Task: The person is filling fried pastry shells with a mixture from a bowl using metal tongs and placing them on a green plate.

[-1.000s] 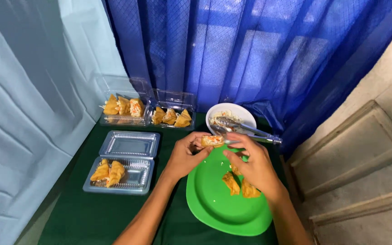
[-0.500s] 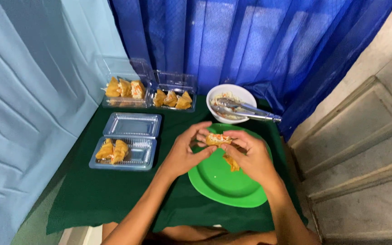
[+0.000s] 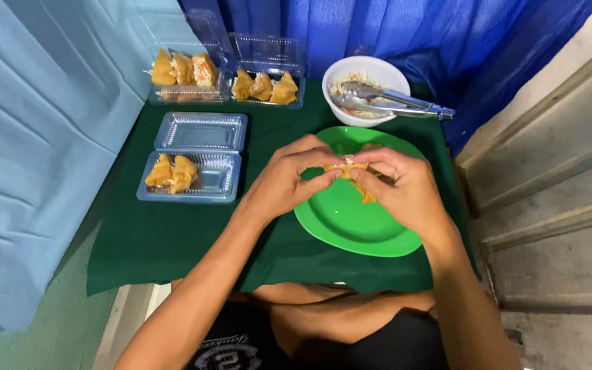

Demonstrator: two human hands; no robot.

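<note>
Both my hands meet over a green plate point(image 3: 351, 226) on a small table with a dark green cloth point(image 3: 193, 233). My left hand point(image 3: 286, 181) and my right hand point(image 3: 399, 188) pinch a small golden fried pastry point(image 3: 347, 166) between their fingertips, just above the plate. Another piece of pastry point(image 3: 366, 195) lies on the plate under my right hand, partly hidden.
An open clear plastic box point(image 3: 196, 177) holds two pastries at the left. Two more clear boxes point(image 3: 190, 75) point(image 3: 266, 85) with pastries stand at the back. A white bowl point(image 3: 366, 79) with filling carries metal tongs point(image 3: 395, 103). Blue curtains hang behind; grey steps rise at the right.
The view has tilted down and closer, so the table sits higher in the frame. My hands still hold the pastry together over the plate, fingers pressed closer around it.
</note>
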